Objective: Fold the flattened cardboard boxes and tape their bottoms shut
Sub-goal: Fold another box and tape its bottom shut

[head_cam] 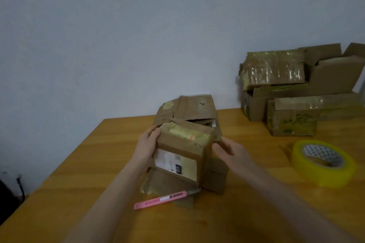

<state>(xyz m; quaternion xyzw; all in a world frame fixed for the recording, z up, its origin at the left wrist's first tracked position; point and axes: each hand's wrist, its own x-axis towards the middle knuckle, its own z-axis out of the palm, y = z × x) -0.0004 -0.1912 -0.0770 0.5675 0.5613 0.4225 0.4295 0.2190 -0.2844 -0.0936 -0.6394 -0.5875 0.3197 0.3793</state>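
A small brown cardboard box (183,148) with a white shipping label and yellowed tape stands folded up at the middle of the wooden table (79,173). My left hand (147,145) grips its left side, thumb on the top edge. At the box's right side, my right hand (230,152) hovers with loosely curved fingers; whether it touches is unclear. Flattened cardboard boxes (189,109) lie just behind. A roll of yellow tape (324,165) lies at the right. A pink utility knife (164,199) lies in front of the box.
Several folded and taped boxes (296,84) are stacked at the back right against the wall. The table's left edge runs diagonally, with something dark (9,199) on the floor beyond it.
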